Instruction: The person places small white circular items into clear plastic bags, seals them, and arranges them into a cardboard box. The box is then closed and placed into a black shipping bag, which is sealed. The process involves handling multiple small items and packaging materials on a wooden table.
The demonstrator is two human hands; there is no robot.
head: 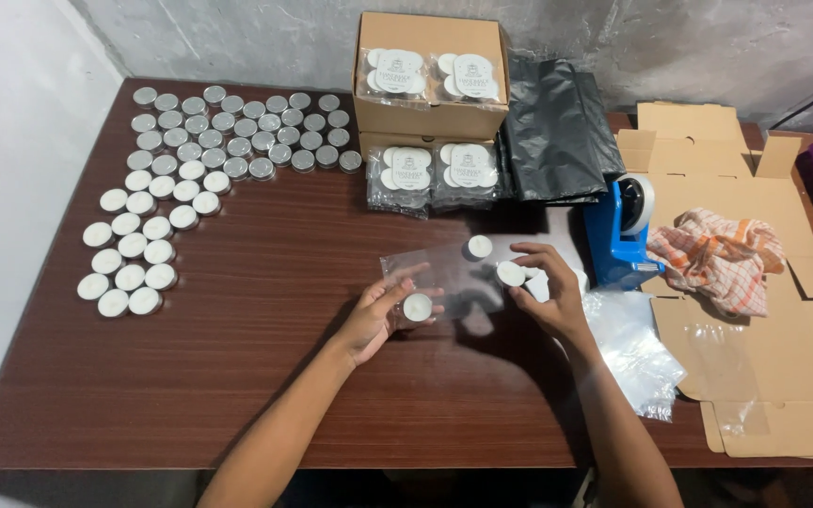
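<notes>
A clear plastic bag lies on the dark wooden table between my hands. My left hand pinches the bag's near left corner, with one white tealight candle under its fingers. My right hand holds a second tealight at the bag's right side. A third tealight rests at the bag's far edge.
Several loose tealights cover the table's far left. Packed tealight bags lie before a cardboard box holding more. A black plastic sheet, blue tape dispenser, checked cloth, flattened cardboard and clear bags lie right.
</notes>
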